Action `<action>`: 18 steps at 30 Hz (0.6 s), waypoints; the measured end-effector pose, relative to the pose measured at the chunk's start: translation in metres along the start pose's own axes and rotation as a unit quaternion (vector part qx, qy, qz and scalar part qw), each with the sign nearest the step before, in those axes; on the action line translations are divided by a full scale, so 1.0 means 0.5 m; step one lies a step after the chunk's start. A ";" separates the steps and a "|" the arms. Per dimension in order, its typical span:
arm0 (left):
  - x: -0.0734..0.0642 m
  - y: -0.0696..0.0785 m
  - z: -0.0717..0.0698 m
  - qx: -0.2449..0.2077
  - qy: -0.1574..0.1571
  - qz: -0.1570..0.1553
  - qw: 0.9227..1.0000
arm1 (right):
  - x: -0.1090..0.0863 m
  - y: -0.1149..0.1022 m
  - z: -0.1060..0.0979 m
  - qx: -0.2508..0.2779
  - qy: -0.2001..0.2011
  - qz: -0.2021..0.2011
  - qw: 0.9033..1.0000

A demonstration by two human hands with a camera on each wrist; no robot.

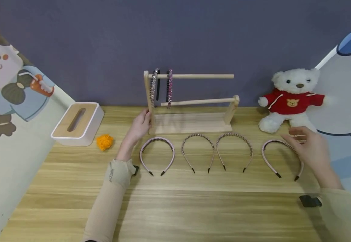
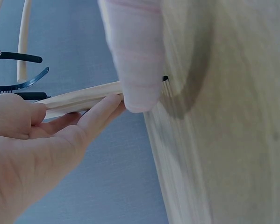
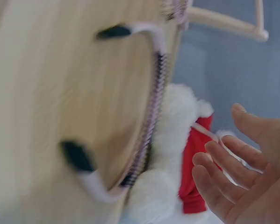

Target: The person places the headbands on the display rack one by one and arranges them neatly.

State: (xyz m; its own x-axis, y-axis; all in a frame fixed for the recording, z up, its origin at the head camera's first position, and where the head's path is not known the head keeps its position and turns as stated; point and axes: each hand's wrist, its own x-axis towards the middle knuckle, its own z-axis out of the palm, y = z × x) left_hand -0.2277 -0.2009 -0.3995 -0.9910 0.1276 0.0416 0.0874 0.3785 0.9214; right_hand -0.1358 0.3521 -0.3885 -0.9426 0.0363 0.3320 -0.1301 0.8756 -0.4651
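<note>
A wooden headband rack (image 1: 190,122) stands against the wall, with a silver glittery headband (image 1: 153,88) and a pink glittery headband (image 1: 170,88) hung at its left end. My left hand (image 1: 140,126) holds the rack's left post (image 2: 83,98), thumb on one side and fingers on the other. On the table before the rack lie several headbands, among them a pink one (image 1: 157,138) at the left and two thinner beaded ones in the middle. Over the rightmost headband (image 1: 264,153) hovers my right hand (image 1: 311,151), fingers loosely bent and holding nothing. In the right wrist view that headband (image 3: 151,112) lies apart from the fingers.
A white teddy bear in a red hoodie (image 1: 291,102) sits behind the rightmost headband, close to my right hand. At the left are a white tissue box with a wooden lid (image 1: 93,129) and an orange pompom (image 1: 104,142). Walls border the table's back and sides.
</note>
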 end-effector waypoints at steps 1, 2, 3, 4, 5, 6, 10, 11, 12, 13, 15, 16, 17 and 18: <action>-0.001 0.000 -0.001 0.001 0.000 -0.001 1.000 | -0.002 0.011 0.002 -0.002 -0.004 -0.001 1.000; -0.001 0.000 -0.002 0.002 0.001 0.000 1.000 | -0.004 0.020 0.004 -0.004 -0.009 0.001 1.000; -0.001 0.000 -0.003 0.004 0.000 0.000 1.000 | -0.007 0.029 0.005 -0.007 -0.014 0.003 1.000; -0.001 0.001 -0.003 0.005 0.000 0.001 1.000 | -0.009 0.037 0.006 -0.012 -0.020 0.007 1.000; -0.001 0.002 -0.003 0.006 0.000 0.002 1.000 | -0.010 0.045 0.005 -0.017 -0.028 0.012 0.999; -0.001 0.003 -0.003 0.008 0.000 0.001 1.000 | -0.012 0.051 0.006 -0.022 -0.036 0.016 0.999; 0.000 0.006 0.000 0.012 0.000 -0.002 1.000 | -0.017 0.085 0.009 -0.043 -0.062 0.027 0.997; 0.000 0.006 0.000 0.014 0.001 -0.003 1.000 | -0.018 0.092 0.009 -0.047 -0.065 0.028 0.996; -0.001 0.006 0.001 0.016 0.002 -0.004 1.000 | -0.018 0.099 0.010 -0.051 -0.068 0.028 0.996; -0.002 0.006 0.001 0.017 0.002 -0.004 1.000 | -0.018 0.106 0.011 -0.056 -0.072 0.030 0.995; -0.003 0.005 0.001 0.019 0.004 -0.003 1.000 | -0.018 0.113 0.010 -0.066 -0.087 0.037 0.993; -0.003 0.005 0.001 0.019 0.005 -0.001 1.000 | -0.017 0.115 0.009 -0.070 -0.093 0.038 0.992; -0.003 0.005 0.001 0.019 0.006 0.000 1.000 | -0.016 0.116 0.008 -0.072 -0.101 0.040 0.991; -0.003 0.004 0.000 0.017 0.007 0.001 1.000 | -0.014 0.117 0.007 -0.075 -0.108 0.042 0.990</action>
State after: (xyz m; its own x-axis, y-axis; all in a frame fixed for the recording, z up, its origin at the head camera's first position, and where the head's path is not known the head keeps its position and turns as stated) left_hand -0.2260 -0.2003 -0.3977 -0.9920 0.1160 0.0490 0.0928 0.4101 0.9073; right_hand -0.1378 0.4013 -0.4212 -0.9940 0.0225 0.1068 -0.0166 0.9359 -0.3519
